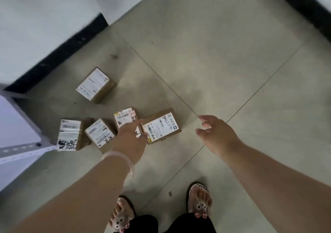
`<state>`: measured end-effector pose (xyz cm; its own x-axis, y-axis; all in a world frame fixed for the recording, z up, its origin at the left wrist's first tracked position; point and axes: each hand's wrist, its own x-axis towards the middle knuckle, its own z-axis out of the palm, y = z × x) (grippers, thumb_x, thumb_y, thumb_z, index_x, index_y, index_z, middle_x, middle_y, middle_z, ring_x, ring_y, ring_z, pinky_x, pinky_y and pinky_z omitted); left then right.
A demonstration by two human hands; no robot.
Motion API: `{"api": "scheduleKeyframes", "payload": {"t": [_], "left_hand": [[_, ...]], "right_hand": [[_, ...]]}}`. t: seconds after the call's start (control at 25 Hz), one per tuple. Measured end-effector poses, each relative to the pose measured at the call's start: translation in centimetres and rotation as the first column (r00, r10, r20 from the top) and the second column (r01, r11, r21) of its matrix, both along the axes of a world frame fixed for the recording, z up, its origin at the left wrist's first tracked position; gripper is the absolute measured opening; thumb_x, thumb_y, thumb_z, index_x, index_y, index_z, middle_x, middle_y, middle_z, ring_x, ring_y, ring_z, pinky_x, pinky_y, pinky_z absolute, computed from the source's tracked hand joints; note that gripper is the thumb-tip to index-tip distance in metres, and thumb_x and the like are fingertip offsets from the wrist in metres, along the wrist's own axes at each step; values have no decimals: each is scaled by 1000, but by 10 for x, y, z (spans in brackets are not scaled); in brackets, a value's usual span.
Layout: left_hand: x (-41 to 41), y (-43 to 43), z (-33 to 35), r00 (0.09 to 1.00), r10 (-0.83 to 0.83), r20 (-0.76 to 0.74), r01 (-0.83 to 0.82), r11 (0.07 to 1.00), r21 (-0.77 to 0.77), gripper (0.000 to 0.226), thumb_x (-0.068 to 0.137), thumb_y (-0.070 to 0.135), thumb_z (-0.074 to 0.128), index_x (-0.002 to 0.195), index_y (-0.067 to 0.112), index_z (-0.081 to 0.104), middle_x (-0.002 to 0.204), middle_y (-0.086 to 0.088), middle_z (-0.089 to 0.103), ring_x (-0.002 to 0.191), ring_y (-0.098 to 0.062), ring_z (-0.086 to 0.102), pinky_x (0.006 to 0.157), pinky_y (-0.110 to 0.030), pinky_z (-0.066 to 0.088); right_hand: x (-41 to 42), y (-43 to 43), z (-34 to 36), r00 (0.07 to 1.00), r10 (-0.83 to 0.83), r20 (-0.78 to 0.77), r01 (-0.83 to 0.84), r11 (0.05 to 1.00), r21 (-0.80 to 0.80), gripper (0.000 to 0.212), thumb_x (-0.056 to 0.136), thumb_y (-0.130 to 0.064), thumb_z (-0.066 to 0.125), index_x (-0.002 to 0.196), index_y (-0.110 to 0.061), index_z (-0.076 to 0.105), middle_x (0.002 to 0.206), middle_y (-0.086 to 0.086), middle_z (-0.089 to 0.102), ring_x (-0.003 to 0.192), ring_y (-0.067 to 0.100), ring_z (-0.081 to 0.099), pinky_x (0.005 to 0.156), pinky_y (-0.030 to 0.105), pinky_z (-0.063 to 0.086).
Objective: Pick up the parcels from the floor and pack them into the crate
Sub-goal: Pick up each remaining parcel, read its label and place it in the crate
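Several small brown cardboard parcels with white labels lie on the grey tiled floor. One parcel [95, 84] sits farthest back, alone. A row lies nearer: a parcel with black scrawl [70, 134] at the left, a parcel [100, 133] beside it, a parcel with a barcode label [124, 118], and a flat parcel with handwriting [161, 126] at the right. My left hand [129, 136] hangs over the gap between the barcode parcel and the flat parcel, fingers apart, holding nothing. My right hand [216, 131] hovers open to the right of the flat parcel. No crate is in view.
A white wall with a black skirting [59, 53] runs behind the parcels. A grey metal shelf frame [25, 114] stands at the left edge, close to the scrawled parcel. My feet in sandals [198, 200] stand at the bottom. Open floor tiles spread to the right.
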<state>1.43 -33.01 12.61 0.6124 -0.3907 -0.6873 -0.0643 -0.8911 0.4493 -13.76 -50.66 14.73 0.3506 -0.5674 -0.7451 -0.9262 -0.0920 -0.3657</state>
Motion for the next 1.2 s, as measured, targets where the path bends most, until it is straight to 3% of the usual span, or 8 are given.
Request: {"api": "scheduleKeyframes", "payload": {"t": [0.24, 0.4, 0.6, 0.72, 0.8, 0.92, 1.08, 1.2], "left_hand": [[16, -15, -115, 972, -186, 141, 192, 981, -29, 51, 94, 18, 50, 144, 22, 38, 150, -5, 35, 140, -21, 27, 117, -32, 19], [25, -26, -148, 948, -303, 95, 308, 950, -47, 57, 96, 14, 45, 149, 26, 27, 149, -4, 37, 133, -25, 39, 112, -39, 33], [6, -15, -151, 883, -469, -25, 469, 878, 94, 60, 98, 26, 41, 151, 29, 15, 134, -7, 48, 121, -27, 48, 103, -43, 43], [-7, -8, -152, 814, -580, -41, 573, 787, 227, 57, 95, 36, 40, 149, 27, 21, 128, -6, 50, 121, -29, 47, 100, -48, 43], [-11, -5, -155, 867, -489, -96, 498, 849, 178, 47, 93, 35, 44, 139, 29, 37, 126, -4, 52, 116, -28, 52, 97, -46, 46], [-19, -7, -149, 952, -208, -225, 206, 978, -29, 34, 93, 23, 47, 127, 26, 49, 116, 1, 63, 98, -20, 63, 87, -37, 53], [-27, -15, -119, 979, -30, -200, 4, 992, -129, 43, 94, 19, 49, 137, 20, 45, 128, -2, 54, 104, -18, 57, 91, -30, 47], [-21, -23, -74, 977, 111, -180, -148, 967, -207, 37, 94, 15, 50, 131, 19, 49, 124, 1, 57, 98, -12, 55, 86, -22, 42]], "right_hand": [[3, 28, -131, 996, -76, -38, 79, 994, 73, 57, 89, -32, 59, 142, -32, 38, 140, 1, 49, 119, 22, 55, 98, 39, 48], [-3, 55, -170, 950, -258, -178, 290, 938, 188, 68, 87, -37, 59, 147, -28, 28, 133, 6, 55, 116, 28, 58, 96, 45, 50], [3, 65, -175, 963, -236, -130, 261, 938, 227, 55, 94, -28, 52, 145, -28, 30, 107, -5, 65, 105, 22, 64, 92, 44, 53], [10, 66, -170, 963, -253, -91, 267, 940, 214, 45, 95, -24, 50, 138, -32, 38, 111, -1, 69, 102, 23, 65, 91, 45, 53], [11, 70, -166, 949, -306, -75, 315, 923, 223, 43, 95, -20, 51, 135, -33, 43, 110, -1, 69, 101, 23, 66, 92, 44, 53], [8, 72, -157, 934, -356, -26, 353, 914, 198, 46, 95, -17, 50, 137, -34, 42, 95, -7, 66, 92, 17, 65, 89, 39, 53], [3, 65, -127, 878, -472, 75, 459, 877, 142, 51, 96, -18, 49, 142, -37, 38, 85, -16, 63, 74, 0, 59, 62, 21, 46], [13, 53, -86, 847, -507, 161, 493, 862, 119, 47, 96, -19, 49, 137, -40, 44, 89, -13, 67, 74, -1, 61, 57, 18, 44]]}}
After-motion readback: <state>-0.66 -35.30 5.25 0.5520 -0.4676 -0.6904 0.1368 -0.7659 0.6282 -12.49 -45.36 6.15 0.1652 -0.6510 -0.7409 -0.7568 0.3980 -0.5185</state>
